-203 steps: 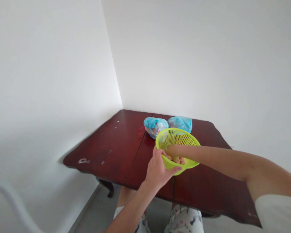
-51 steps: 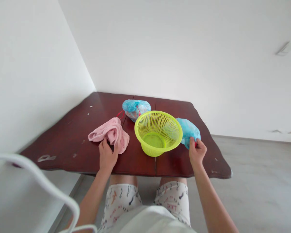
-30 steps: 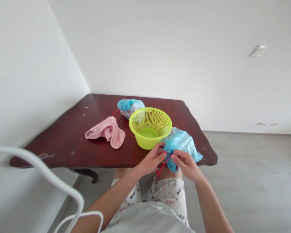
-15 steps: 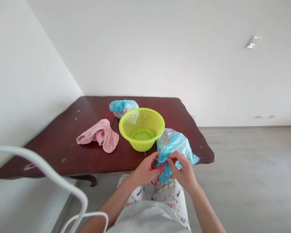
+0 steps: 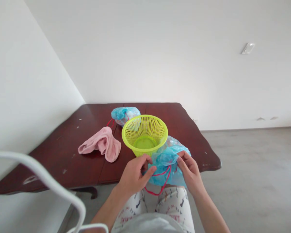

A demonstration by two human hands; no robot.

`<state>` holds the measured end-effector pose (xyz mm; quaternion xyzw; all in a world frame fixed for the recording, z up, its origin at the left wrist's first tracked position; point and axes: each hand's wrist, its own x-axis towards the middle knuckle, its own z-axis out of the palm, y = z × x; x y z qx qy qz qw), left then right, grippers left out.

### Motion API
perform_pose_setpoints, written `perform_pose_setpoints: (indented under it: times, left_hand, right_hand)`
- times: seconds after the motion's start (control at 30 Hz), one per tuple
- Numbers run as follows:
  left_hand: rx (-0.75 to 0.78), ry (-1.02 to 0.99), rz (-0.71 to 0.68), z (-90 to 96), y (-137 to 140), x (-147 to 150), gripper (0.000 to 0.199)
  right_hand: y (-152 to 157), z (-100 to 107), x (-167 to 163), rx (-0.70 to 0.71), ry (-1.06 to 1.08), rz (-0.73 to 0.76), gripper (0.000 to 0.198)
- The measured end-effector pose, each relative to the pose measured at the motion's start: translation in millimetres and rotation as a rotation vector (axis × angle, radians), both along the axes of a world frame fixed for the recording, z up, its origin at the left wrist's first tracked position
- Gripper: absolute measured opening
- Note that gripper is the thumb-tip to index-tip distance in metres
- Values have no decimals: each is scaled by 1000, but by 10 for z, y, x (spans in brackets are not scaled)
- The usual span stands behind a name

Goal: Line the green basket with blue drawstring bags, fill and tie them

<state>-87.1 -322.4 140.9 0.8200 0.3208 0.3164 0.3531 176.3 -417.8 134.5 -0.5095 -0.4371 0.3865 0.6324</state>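
A thin blue plastic bag [image 5: 167, 158] with a red drawstring [image 5: 163, 186] lies at the table's near right edge, its gathered mouth towards me. My left hand [image 5: 137, 173] is closed on the left side of the mouth, beside the drawstring. On the right side, my right hand [image 5: 188, 166] pinches the blue plastic between thumb and fingers. What the bag contains cannot be made out. Just behind the hands stands a yellow-green plastic colander [image 5: 145, 137], which touches or nearly touches the bag.
Left of the colander a crumpled pink cloth [image 5: 102, 144] lies on the dark wooden table [image 5: 70, 152]. A second blue bag [image 5: 126, 115] with a red drawstring sits behind the colander. A white cable or tube [image 5: 46, 178] curves across the lower left.
My hands have moved apart, and the bag's bunched mouth has spread wider between them. The red drawstring now hangs in a larger loop. The view has tilted slightly.
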Motion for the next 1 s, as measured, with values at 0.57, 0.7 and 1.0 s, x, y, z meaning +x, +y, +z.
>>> perform_pose_setpoints:
  times: [0.57,0.7,1.0]
  left_hand:
    - [-717,-397,-188,68,49,312,50]
    - [-781,-385,-196,50,60,290,51]
    - [-598,-275,-85,141,108,142,47]
  right_hand:
    - [148,139,-173,146,-446,102,13]
    - [135,140,-161,166,-439,126,17]
    - [157,53,-98,49,-210,146,29]
